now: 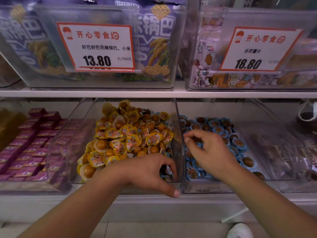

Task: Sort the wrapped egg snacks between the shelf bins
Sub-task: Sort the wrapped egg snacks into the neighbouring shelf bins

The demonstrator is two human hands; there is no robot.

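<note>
Clear glossy plastic is being seen on the middle bin [178, 134], its walls smooth and reflective. Yellow egg wrappers [130, 134] are showing shiny crinkled film; blue egg wrappers [217, 129] likewise. Price cards [96, 47] are appearing as matt paper behind clear plastic. The shelf edge [154, 93] is looking smooth, matt white. Purple packs [30, 145] are looking slightly glossy.

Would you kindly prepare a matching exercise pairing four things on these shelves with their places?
Things:
1. yellow-wrapped egg snacks
2. blue-wrapped egg snacks
3. small purple boxes
4. white 13.80 price card

Places:
A. clear bin under the right hand
B. upper shelf bin front
C. lower shelf, far left
D. clear bin by the left hand

Pairs: 1-D, 2-A, 3-C, 4-B
</note>
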